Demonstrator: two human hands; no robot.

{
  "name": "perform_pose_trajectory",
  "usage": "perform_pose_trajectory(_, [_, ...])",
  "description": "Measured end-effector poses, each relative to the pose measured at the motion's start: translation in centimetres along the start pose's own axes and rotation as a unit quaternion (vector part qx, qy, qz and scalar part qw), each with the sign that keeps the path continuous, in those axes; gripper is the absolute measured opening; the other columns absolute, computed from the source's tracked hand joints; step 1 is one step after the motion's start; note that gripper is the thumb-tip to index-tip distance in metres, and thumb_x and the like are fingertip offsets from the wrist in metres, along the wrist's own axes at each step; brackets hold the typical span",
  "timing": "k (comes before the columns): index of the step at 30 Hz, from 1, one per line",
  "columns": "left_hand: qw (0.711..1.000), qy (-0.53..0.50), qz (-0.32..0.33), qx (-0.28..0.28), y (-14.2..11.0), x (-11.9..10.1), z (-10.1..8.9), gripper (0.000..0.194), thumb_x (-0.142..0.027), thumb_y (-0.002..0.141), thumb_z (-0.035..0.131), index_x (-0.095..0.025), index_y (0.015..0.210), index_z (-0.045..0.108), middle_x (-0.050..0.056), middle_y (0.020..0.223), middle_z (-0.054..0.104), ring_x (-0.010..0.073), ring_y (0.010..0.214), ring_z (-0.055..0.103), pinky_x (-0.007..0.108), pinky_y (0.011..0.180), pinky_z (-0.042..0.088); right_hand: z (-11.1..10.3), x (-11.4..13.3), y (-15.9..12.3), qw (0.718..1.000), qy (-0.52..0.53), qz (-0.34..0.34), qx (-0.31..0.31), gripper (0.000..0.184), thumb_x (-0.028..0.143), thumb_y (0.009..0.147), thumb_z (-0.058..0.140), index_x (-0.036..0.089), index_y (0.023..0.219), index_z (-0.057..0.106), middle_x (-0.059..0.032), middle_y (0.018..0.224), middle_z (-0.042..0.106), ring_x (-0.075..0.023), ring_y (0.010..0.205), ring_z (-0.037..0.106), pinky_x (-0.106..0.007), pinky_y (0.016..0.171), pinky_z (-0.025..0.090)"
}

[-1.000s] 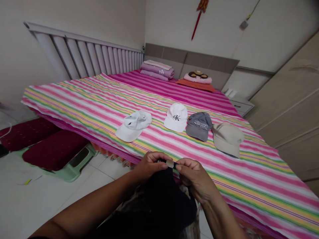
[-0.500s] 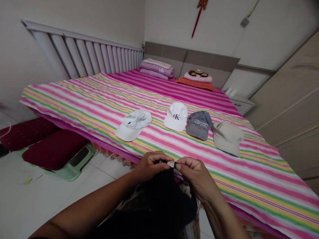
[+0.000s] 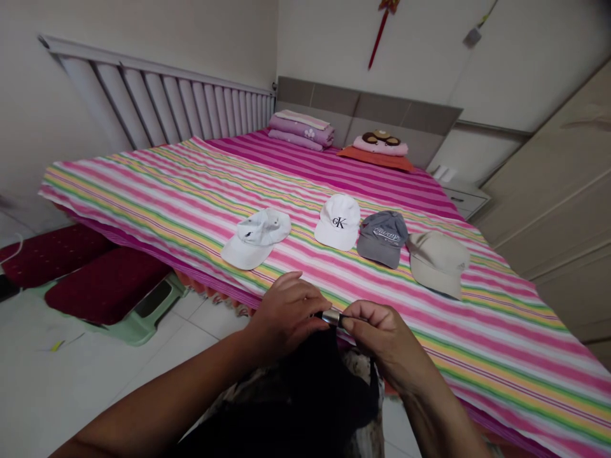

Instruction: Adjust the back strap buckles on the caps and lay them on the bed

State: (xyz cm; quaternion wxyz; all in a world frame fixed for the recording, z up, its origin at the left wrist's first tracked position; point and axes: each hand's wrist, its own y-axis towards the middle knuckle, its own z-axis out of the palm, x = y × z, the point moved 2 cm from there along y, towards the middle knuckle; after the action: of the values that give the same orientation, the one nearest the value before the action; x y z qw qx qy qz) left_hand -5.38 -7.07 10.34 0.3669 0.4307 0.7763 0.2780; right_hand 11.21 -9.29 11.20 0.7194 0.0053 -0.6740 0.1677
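Note:
Low in the head view, at the bed's near edge, a black cap (image 3: 317, 375) hangs from both my hands, its lower part blending into dark clothing. A small metal buckle (image 3: 331, 316) on its strap shows between my fingertips. My left hand (image 3: 289, 312) is closed, thumb and fingers gripping the strap at the buckle's left side. On the other side my right hand (image 3: 379, 327) pinches the strap's end. Beyond them on the striped cloth lie a pale cap (image 3: 258, 236), a white cap (image 3: 338, 222), a grey cap (image 3: 382, 238) and a beige cap (image 3: 438, 262).
The caps lie on a bed with a striped cloth (image 3: 162, 191). Folded purple bedding (image 3: 301, 131) and a pink pillow (image 3: 380, 147) sit by the headboard (image 3: 363, 114). At left on the tiles stands a green stool (image 3: 147, 312) with a red cushion (image 3: 109, 280).
My left hand has shifted its hold, its fingers rising and straightening over the strap. The buckle now shows more metal between my hands. The caps on the bed have stayed put.

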Motion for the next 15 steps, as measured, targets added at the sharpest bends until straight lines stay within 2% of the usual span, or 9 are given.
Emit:
perform_pose_trajectory(5, [0.998, -0.028, -0.027, 0.049, 0.1, -0.1, 0.3, 0.019, -0.03, 0.08, 0.051, -0.019, 0.095, 0.057, 0.002, 0.086, 0.064, 0.012, 0.082, 0.057, 0.037, 0.096, 0.03, 0.1, 0.3, -0.2, 1.0, -0.009, 0.003, -0.01, 0.017, 0.028, 0.065, 0.066, 0.014, 0.059, 0.058, 0.0046, 0.043, 0.047, -0.0042, 0.038, 0.033, -0.018, 0.036, 0.019])
perform_pose_trajectory(11, [0.995, -0.085, -0.041, 0.028, 0.1, 0.2, 0.9, 0.02, -0.03, 0.08, 0.05, -0.017, 0.091, 0.06, 0.004, 0.079, 0.065, 0.0136, 0.075, 0.057, 0.036, 0.088, 0.037, 0.3, -0.4, -0.2, 0.999, 0.039, 0.008, -0.017, 0.02, 0.03, 0.067, 0.065, 0.014, 0.061, 0.055, 0.0072, 0.042, 0.04, -0.0026, 0.036, 0.026, -0.017, 0.036, 0.015])
perform_pose_trajectory(15, [0.988, -0.133, -0.075, 0.022, -0.1, 0.4, 1.0, 0.02, -0.03, 0.08, 0.051, -0.016, 0.09, 0.06, 0.004, 0.079, 0.065, 0.0143, 0.077, 0.058, 0.032, 0.083, 0.04, 0.5, -0.6, -0.3, 0.996, 0.084, 0.019, -0.021, 0.022, 0.033, 0.067, 0.063, 0.015, 0.063, 0.05, 0.0098, 0.042, 0.034, -0.0017, 0.036, 0.018, -0.017, 0.035, 0.01])
